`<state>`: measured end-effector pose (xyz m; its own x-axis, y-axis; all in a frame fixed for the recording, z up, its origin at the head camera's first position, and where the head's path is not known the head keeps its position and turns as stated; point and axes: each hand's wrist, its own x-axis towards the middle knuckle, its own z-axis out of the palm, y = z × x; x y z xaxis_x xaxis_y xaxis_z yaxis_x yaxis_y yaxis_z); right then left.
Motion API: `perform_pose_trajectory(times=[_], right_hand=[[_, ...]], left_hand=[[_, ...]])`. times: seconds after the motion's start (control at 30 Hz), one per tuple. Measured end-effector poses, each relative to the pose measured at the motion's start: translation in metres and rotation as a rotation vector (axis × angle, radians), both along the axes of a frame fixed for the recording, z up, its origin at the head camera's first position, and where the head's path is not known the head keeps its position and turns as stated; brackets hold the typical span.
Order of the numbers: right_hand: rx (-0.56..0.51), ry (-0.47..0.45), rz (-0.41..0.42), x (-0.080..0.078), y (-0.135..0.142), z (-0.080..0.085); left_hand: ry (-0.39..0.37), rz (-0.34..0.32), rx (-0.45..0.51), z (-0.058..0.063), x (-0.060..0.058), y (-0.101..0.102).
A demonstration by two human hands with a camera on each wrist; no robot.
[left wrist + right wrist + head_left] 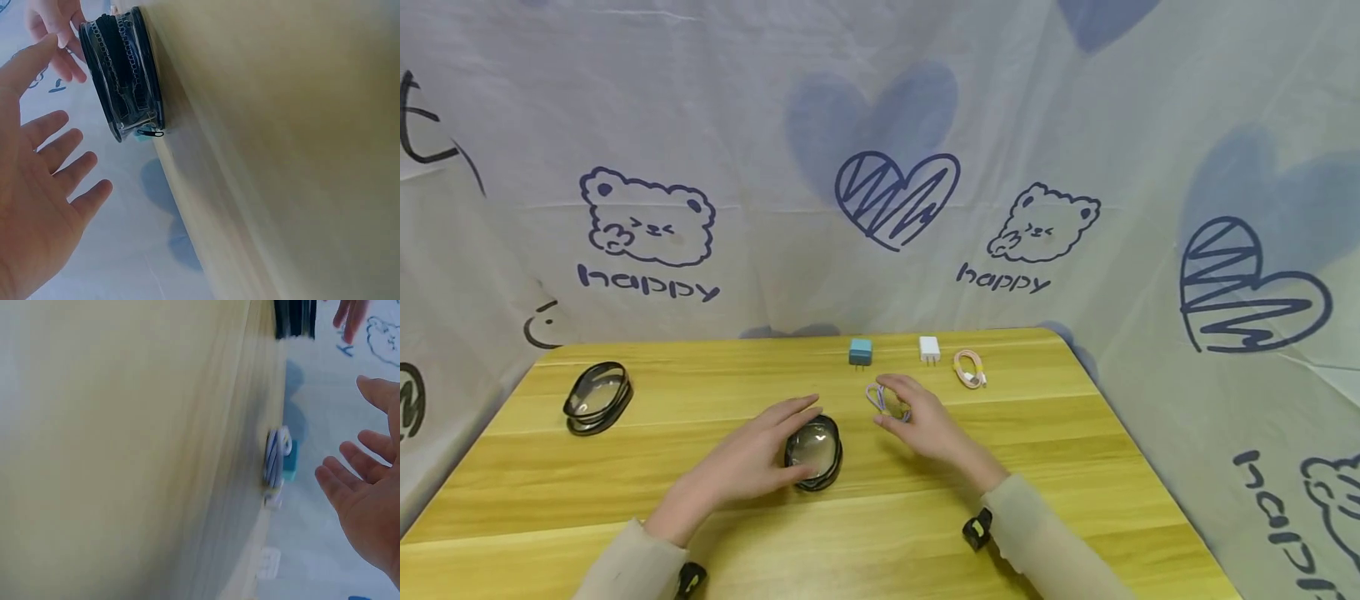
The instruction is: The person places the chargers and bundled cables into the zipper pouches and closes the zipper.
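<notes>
A small clear pouch with black trim lies near the middle of the table; its black zipper shows in the left wrist view. My left hand is spread beside this pouch, thumb and fingers apart around its left side, and grips nothing. Over a coiled purple cable with a yellow tie hovers my right hand, its fingers loosely bent and apart. The hand covers part of the coil in the head view. From the right wrist, the cable rests on the table, a gap away from the fingers.
Behind the purple cable stand a teal plug adapter and a white plug adapter. A coiled pink cable lies to their right. Another clear, black-trimmed pouch is at the left of the wooden table. Printed cloth hangs behind.
</notes>
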<state>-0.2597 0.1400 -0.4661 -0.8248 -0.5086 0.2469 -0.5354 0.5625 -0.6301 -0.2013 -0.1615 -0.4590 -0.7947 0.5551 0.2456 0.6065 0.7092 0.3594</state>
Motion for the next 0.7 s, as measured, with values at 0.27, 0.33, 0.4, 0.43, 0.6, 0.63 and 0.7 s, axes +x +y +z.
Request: perform_pose_trajectory(times=[0.27, 0.33, 0.4, 0.43, 0.6, 0.63, 0.7], right_hand=[[0.121, -0.007, 0.04, -0.022, 0.015, -0.003], [0.155, -0.025, 0.05, -0.027, 0.019, -0.005], [0.178, -0.048, 0.061, -0.031, 0.022, -0.006], [0.19, -0.059, 0.067, -0.034, 0.023, -0.007], [0.228, -0.115, 0.102, -0.043, 0.029, -0.009], [0.234, -0.121, 0.11, -0.045, 0.03, -0.01], [0.247, -0.132, 0.121, -0.048, 0.032, -0.011]], left_hand=[[-0.08, -0.073, -0.05, 0.003, -0.01, 0.009], [-0.106, -0.087, -0.063, 0.004, -0.011, 0.011], [-0.127, -0.099, -0.072, 0.003, -0.013, 0.012], [-0.135, -0.103, -0.078, 0.003, -0.014, 0.012], [-0.165, -0.121, -0.086, -0.001, -0.018, 0.013], [-0.168, -0.124, -0.086, -0.001, -0.018, 0.013], [-0.178, -0.131, -0.082, -0.002, -0.019, 0.014]])
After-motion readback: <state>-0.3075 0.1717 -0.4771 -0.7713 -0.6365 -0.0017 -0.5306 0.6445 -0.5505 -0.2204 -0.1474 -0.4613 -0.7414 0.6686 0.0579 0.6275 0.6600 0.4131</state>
